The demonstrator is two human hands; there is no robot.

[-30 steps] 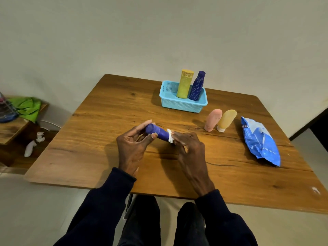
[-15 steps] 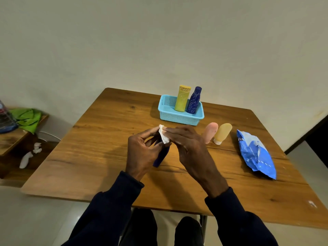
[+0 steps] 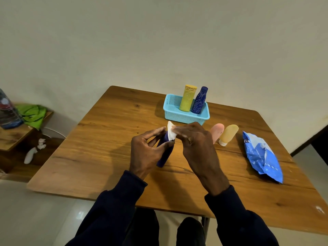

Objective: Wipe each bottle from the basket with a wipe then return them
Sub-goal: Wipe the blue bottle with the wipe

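Purple bottle (image 3: 164,151) is tilting above the table (image 3: 99,139), left hand (image 3: 147,153) curling fingers around it; right hand (image 3: 195,141) is pinching a white wipe (image 3: 171,133) against its top, near the basket (image 3: 184,117).

The left hand (image 3: 147,151) curled round the bottle (image 3: 164,157), thumb against its side. The right hand (image 3: 197,144), fingers stretched leftward, seemed to pinch the wipe (image 3: 171,133) at its top. Both forearms reached forward.
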